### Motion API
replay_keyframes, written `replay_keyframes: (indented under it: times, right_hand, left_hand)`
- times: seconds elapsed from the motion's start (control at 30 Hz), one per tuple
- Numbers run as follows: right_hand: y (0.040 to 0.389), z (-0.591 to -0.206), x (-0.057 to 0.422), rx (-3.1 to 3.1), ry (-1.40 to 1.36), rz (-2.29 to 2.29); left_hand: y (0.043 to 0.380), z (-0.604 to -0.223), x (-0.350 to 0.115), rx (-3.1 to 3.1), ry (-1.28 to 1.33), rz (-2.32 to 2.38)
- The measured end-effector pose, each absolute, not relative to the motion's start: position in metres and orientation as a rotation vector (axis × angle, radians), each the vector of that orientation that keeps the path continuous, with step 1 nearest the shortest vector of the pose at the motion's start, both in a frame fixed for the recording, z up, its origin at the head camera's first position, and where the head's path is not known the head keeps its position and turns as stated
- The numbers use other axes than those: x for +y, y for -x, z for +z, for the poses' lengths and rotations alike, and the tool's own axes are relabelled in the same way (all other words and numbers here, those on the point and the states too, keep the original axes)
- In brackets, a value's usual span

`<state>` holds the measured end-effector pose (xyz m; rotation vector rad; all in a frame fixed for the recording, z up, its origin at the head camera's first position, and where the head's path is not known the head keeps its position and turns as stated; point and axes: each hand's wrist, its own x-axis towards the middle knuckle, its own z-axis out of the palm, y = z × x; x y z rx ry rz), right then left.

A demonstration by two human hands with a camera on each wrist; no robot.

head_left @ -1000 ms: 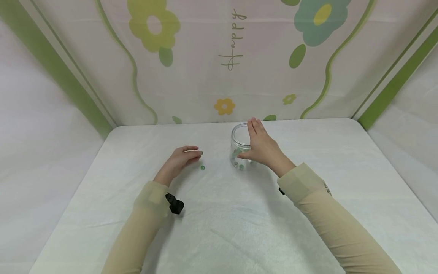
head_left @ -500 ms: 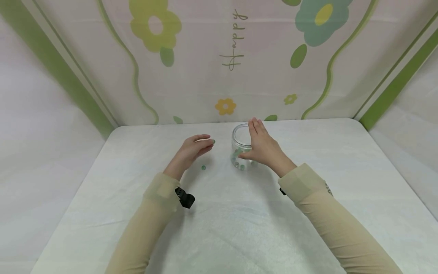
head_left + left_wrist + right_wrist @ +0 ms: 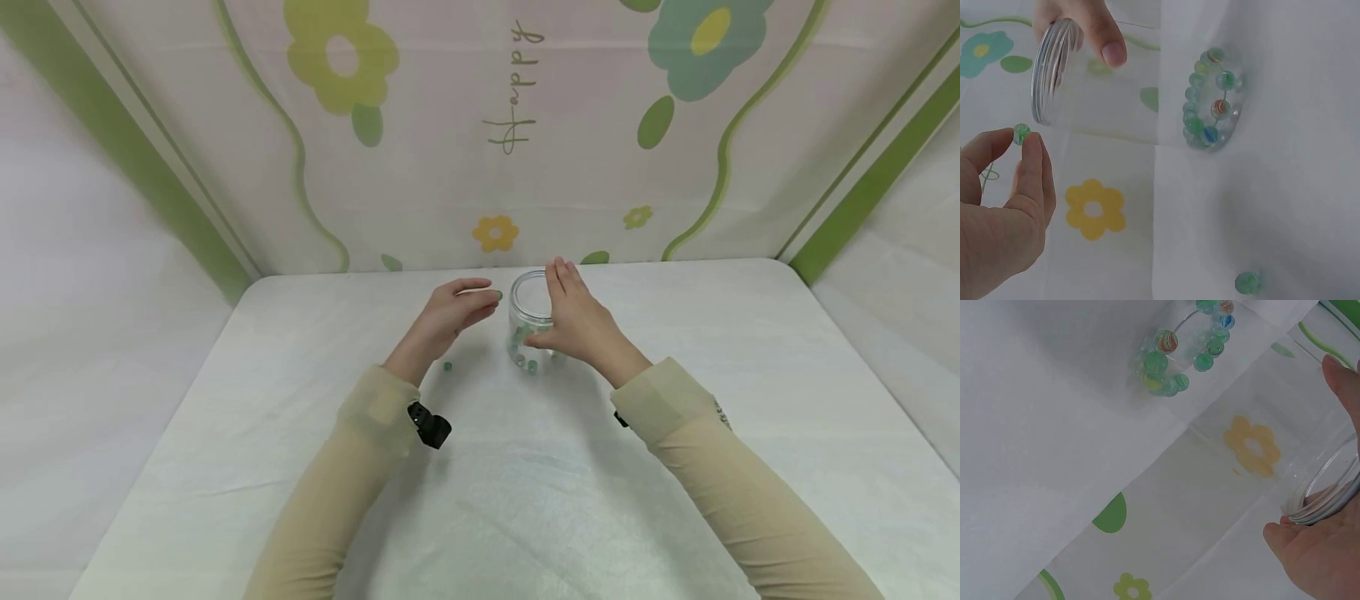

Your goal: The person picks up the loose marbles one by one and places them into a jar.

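A clear glass jar [image 3: 531,318] stands upright near the table's back edge, several glass marbles [image 3: 1194,124] lying around its bottom. My right hand [image 3: 581,323] holds the jar from the right, its thumb on the near side and its fingers up by the rim. Just left of the jar's mouth is my left hand [image 3: 454,312], which pinches a green marble [image 3: 1020,133] between thumb and fingertips. In the left wrist view that marble appears close beside the threaded rim. One loose green marble [image 3: 447,367] lies on the table below the left wrist.
A white cloth covers the table [image 3: 525,500]. Behind it hangs a backdrop [image 3: 435,167] printed with flowers and the word Happy. Pale side panels [image 3: 97,275] rise left and right. Each wrist carries a small black camera [image 3: 431,426].
My left hand has moved right and away from me, carrying the pinched marble from near the loose one up to the jar's mouth. The right hand and jar have stayed in place.
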<state>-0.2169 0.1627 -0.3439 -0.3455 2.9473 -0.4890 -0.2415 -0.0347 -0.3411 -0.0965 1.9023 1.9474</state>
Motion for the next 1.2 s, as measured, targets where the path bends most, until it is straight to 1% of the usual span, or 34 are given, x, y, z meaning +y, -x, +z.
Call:
replay_keyframes:
  times: [0.53,1.2]
  right_hand:
    - [0.216,-0.342,0.163,2.933,0.340,-0.495]
    - [0.216,-0.343,0.163,2.944,0.350,-0.485]
  left_hand:
    - [0.240,-0.331,-0.017,1.893,-0.007,1.955]
    - [0.240,-0.330,-0.014,1.902,-0.017,1.962]
